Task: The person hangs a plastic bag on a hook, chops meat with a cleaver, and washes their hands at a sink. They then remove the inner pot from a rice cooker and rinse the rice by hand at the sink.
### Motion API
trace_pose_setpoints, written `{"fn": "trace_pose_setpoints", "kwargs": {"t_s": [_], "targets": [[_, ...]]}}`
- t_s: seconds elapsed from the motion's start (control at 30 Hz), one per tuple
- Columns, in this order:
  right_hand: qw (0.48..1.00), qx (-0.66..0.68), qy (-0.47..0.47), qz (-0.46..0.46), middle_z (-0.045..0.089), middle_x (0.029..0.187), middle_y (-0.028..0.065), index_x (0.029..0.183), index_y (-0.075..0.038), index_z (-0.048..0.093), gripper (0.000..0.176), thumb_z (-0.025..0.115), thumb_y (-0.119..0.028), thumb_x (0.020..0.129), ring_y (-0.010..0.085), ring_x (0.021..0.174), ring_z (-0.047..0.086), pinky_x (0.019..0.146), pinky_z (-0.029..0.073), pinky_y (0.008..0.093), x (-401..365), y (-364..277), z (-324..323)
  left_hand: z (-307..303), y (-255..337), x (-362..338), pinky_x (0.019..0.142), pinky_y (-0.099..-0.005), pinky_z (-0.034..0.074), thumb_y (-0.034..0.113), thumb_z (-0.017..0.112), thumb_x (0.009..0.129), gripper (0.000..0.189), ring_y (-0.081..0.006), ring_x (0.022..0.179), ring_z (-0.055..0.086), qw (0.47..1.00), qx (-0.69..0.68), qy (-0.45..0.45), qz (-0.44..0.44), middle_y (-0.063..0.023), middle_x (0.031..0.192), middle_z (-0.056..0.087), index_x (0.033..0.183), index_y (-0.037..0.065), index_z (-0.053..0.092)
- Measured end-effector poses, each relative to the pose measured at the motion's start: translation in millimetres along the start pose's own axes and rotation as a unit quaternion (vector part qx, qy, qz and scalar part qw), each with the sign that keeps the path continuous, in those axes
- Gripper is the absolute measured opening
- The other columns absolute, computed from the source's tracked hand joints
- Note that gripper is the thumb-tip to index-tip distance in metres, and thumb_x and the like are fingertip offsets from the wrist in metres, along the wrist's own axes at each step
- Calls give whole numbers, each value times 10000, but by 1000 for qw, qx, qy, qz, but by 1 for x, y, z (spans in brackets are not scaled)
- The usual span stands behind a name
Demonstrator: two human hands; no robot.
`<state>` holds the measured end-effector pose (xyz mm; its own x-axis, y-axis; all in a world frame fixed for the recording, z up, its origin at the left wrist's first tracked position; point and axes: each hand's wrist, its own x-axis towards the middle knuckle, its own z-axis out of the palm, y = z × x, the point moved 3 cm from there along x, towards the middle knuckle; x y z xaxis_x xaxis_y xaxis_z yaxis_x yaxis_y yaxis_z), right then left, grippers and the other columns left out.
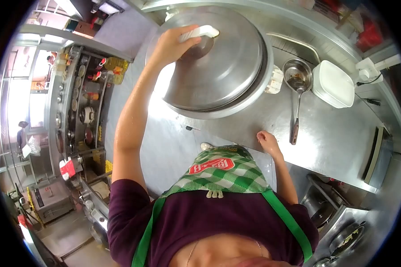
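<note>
Steel is facing the desk (325,147) right of the big pot (236,111). Its lid (231,66) is lying over it, so the left hand (169,44), grip closed on the white handle (206,30), should be keeping it level; the right hand (269,144) is curling closed, visibly holding nothing.

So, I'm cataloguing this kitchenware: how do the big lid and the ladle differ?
The lid is broad and domed; the ladle has a small bowl. The lid's handle is short and white, the ladle's long with a brown grip. The left hand grips the lid, while the ladle lies untouched on the counter. Both are shiny metal.
</note>
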<state>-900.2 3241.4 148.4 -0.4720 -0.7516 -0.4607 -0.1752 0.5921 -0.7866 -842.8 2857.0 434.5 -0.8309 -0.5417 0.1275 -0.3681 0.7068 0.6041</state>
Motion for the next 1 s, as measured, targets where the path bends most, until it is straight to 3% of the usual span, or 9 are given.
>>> {"fn": "trace_pose_setpoints", "kwargs": {"t_s": [0.17,0.2,0.3,0.4,0.5,0.67,0.77,0.9,1.0], "targets": [[999,-6,31,-22,597,715,86,873,-17,564,195,514,-201,827,172,653,573,615,440,277,-8,11,-2,11,-2,1,559,-287,442,344,647,740,410,-142,564,550,1000,23,11,14,-90,758,617,1102,160,592],[999,-3,26,-23,595,711,83,873,-19,565,190,515,-197,827,171,652,571,615,439,276,-7,10,-2,5,20,-5,611,-296,452,333,646,741,408,-176,631,582,997,18,-23,-66,-110,800,628,1096,138,591],[1000,0,7,-24,589,702,76,872,-23,567,176,518,-186,827,167,648,564,615,436,273,0,6,-3,13,20,-4,684,-308,453,307,647,744,397,-219,733,601,1000,12,7,-3,-134,857,633,1085,112,592],[1000,-1,-18,-22,614,814,144,882,-40,582,187,519,-202,810,281,767,589,687,450,339,9,-1,-7,17,22,-3,750,-322,445,269,651,742,382,-262,841,600,999,2,17,28,-151,926,626,1068,79,593],[997,-5,-10,-76,588,699,74,866,-23,573,154,516,-160,825,160,637,563,606,439,272,18,-6,-4,17,23,-6,787,-339,443,241,645,749,353,-305,921,579,998,10,23,56,-180,990,601,1049,62,595],[988,-18,-61,-144,591,704,80,861,-15,579,168,528,-169,820,156,648,566,600,440,268,37,-28,8,23,6,-8,790,-366,419,242,603,784,415,-299,909,525,995,30,-6,96,-130,1010,539,1176,140,513],[983,-6,-101,-155,595,704,83,862,-22,587,168,524,-173,822,159,624,568,581,440,273,49,-34,25,26,4,-16,809,-392,398,218,624,756,390,-311,941,500,958,56,136,247,-140,998,540,1118,93,549],[969,-111,-144,-170,575,616,112,812,-27,597,271,485,-271,846,201,562,568,534,427,314,58,-57,41,-8,9,-67,824,-391,394,173,607,766,295,-316,974,486,943,84,260,187,-138,1054,513,1036,62,564],[924,-238,-70,-291,544,587,181,702,-16,578,417,443,-381,852,331,573,549,534,405,396,50,-86,57,-35,-38,-140,752,-313,440,168,557,825,210,-228,907,522,942,-81,324,8,-104,977,524,1015,80,580]]}}
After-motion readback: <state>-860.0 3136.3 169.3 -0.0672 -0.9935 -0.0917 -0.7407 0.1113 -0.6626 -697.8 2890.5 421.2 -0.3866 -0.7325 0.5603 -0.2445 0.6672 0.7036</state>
